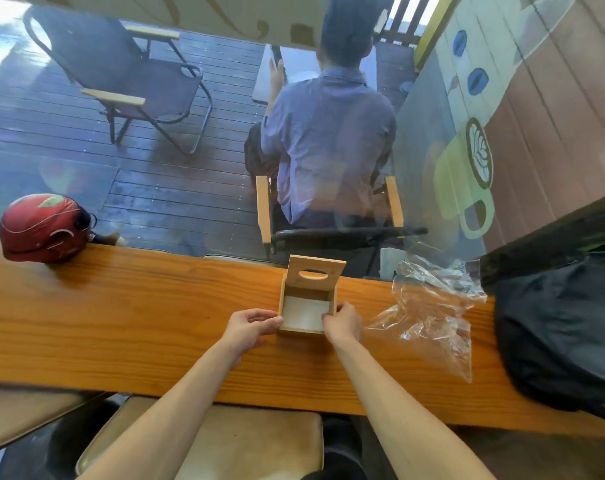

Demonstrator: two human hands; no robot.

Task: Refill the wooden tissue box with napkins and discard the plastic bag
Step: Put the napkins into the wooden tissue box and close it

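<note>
- Here, at a long wooden tabletop [121, 317] by a window, a person steadies a small wooden box [306, 306] between both hands.
- The left hand [250, 329] has thumb and fingers curled in a pinch on the box's near left corner; the right hand [342, 323] grips the near right corner the same way, fingers folded over the rim.
- The box stands mid-tabletop with its slotted lid [315, 270] tipped up on the far side, and white napkins [305, 313] show inside, lying flat below the rim.
- The refill therefore looks done, or nearly so; whether the stack is full cannot be told from this angle.
- The lid is not yet shut, and closing it appears to be the step in hand.
- The clear plastic bag [432, 313] lies crumpled and seemingly empty on the tabletop, just right of the box and apart from it, untouched by either hand.
- Discarding that bag is still to come; no bin is in view.
- A red helmet [43, 228] sits at the far left, a dark backpack [560, 327] at the right edge.
</note>
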